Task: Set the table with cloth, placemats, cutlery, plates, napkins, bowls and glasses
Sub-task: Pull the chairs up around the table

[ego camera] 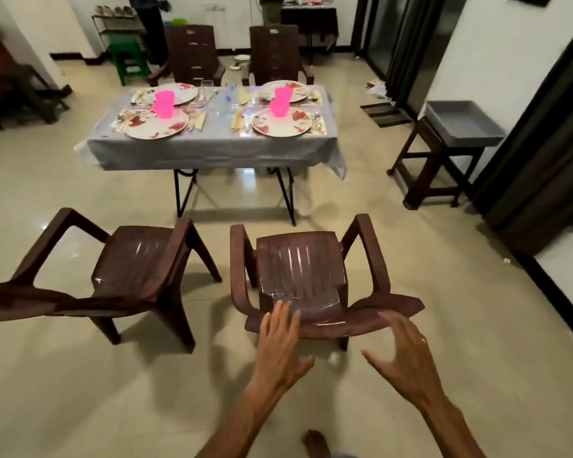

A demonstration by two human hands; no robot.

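While hands (pixel 344 352) hover, table (pixel 212 150) far beyond

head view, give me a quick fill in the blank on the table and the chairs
1. Each plate on the table carries a cup coloured ____.
2. The number of plates laid is ____.
3. Both hands, left hand and right hand, reach toward the back of a brown ____.

Missing words: pink; four; chair

Both forearms are showing bare, without sleeves. The right hand (pixel 407 355) is wearing a thin pale metal ring (pixel 423 340) on one finger; the left hand (pixel 280 345) is wearing nothing.
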